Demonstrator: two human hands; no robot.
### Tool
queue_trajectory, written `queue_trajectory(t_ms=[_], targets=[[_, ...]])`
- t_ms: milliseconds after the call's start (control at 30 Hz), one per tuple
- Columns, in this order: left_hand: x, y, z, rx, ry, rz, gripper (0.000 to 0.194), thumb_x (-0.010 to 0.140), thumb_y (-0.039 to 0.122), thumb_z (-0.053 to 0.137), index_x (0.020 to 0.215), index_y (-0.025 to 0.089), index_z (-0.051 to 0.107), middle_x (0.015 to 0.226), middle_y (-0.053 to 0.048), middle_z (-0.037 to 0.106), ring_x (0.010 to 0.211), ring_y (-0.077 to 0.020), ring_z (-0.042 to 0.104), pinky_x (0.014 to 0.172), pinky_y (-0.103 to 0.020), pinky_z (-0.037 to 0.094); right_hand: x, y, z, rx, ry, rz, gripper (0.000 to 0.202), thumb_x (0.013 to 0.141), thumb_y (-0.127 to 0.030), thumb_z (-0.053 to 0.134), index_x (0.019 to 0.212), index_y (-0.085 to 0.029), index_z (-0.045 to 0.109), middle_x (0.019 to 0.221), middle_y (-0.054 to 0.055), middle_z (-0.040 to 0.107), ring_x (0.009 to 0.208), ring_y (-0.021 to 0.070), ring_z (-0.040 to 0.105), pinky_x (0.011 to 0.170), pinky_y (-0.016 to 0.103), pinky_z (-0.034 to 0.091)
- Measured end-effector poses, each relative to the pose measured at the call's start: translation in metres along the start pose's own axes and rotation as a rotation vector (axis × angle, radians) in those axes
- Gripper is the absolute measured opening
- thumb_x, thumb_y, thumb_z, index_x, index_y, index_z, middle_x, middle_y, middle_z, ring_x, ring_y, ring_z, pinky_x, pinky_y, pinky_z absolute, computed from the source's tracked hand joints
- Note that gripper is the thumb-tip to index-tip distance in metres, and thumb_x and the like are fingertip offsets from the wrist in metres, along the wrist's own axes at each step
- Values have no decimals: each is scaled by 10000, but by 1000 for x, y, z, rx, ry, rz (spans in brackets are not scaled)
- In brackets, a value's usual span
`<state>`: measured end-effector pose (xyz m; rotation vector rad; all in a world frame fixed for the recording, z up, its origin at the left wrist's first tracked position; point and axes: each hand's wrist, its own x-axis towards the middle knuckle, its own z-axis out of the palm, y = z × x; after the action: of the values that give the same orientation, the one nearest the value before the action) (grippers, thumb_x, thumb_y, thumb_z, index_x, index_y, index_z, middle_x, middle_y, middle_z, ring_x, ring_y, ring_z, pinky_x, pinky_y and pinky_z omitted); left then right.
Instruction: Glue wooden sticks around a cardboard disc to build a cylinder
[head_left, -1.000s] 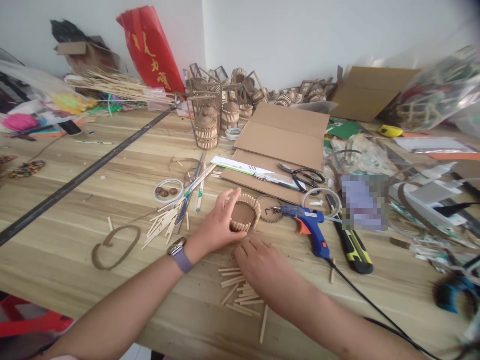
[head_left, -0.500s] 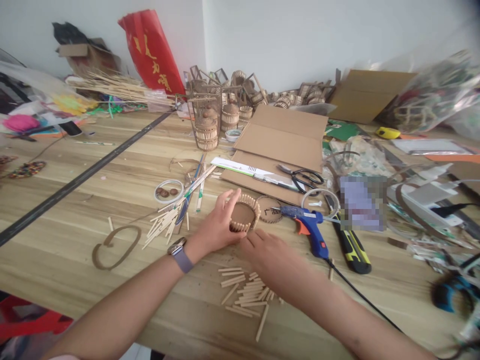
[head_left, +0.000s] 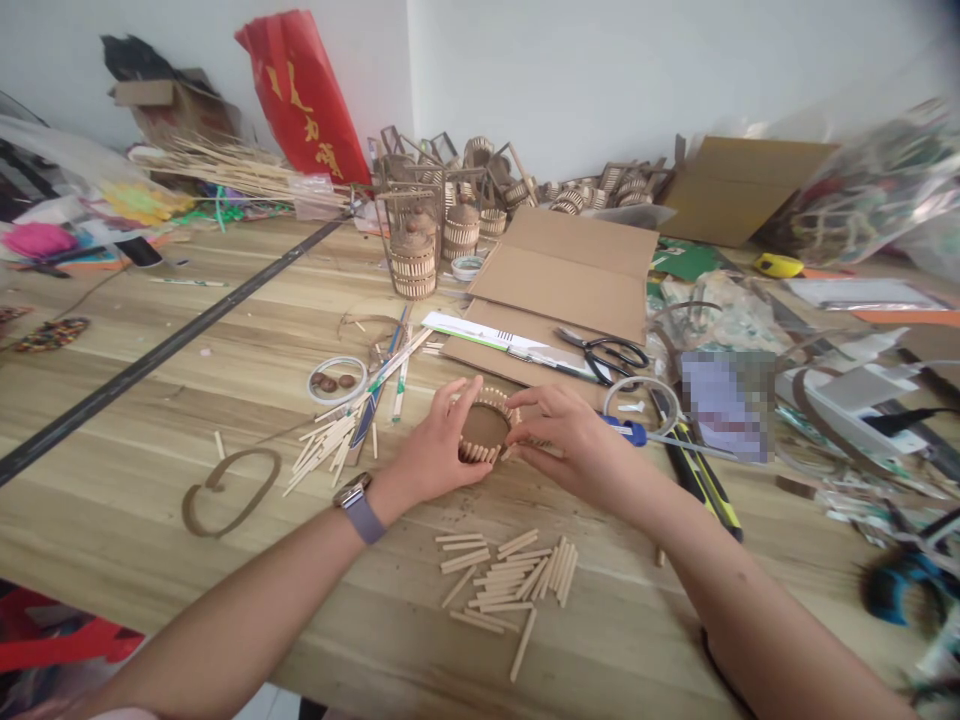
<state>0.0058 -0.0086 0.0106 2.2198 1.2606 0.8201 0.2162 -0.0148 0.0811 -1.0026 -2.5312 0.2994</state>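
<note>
A small round basket [head_left: 478,453] with a brown base and a wall of short wooden sticks stands on the table in front of me. My left hand [head_left: 431,445] is closed around its left side, thumb at the front and fingers at the back. At the basket's right side, the fingertips of my right hand [head_left: 574,440] press against the stick wall; whether a loose stick is between them I cannot make out. Below both hands lies a pile of short wooden sticks [head_left: 510,580]. The blue glue gun [head_left: 628,430] is mostly hidden behind my right hand.
Longer sticks [head_left: 322,450] and a curled brown strip [head_left: 232,490] lie to the left. Scissors [head_left: 604,355], a tape ring [head_left: 641,405] and a yellow-black utility knife [head_left: 701,480] are at the right. Cardboard [head_left: 562,270] and finished small baskets [head_left: 412,260] stand farther back.
My right hand has moved up and right from the basket's front to its right side, uncovering more of the stick pile and covering most of the glue gun. My left hand stays put.
</note>
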Motion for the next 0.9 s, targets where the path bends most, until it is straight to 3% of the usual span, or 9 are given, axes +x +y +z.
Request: queue_trajectory(t_ms=[233, 700, 900], targets=[[0, 0, 0, 4, 4, 28, 1026, 708, 222, 749, 1507, 267, 107, 1488, -160, 269, 1421, -356, 285, 1143, -562, 316, 2, 0, 5, -17, -52, -46, 151, 875, -126, 612, 843, -202, 739, 1288, 135, 581, 1131, 267, 583, 926, 477, 518], [0, 1, 0, 12, 1, 20, 996, 710, 209, 721, 1501, 254, 118, 1475, -164, 277, 1401, -353, 318, 1119, -542, 363, 2, 7, 12, 58, 29, -43, 82, 862, -129, 623, 832, -173, 686, 1299, 169, 541, 1199, 280, 566, 949, 468, 524], [1, 1, 0, -3, 9, 26, 1021, 696, 210, 737, 1505, 275, 116, 1468, -150, 290, 1410, -351, 308, 1133, -540, 348, 3, 8, 13, -18, 50, -78, 95, 867, -148, 622, 841, -183, 706, 1319, 167, 535, 1150, 275, 588, 906, 447, 542]])
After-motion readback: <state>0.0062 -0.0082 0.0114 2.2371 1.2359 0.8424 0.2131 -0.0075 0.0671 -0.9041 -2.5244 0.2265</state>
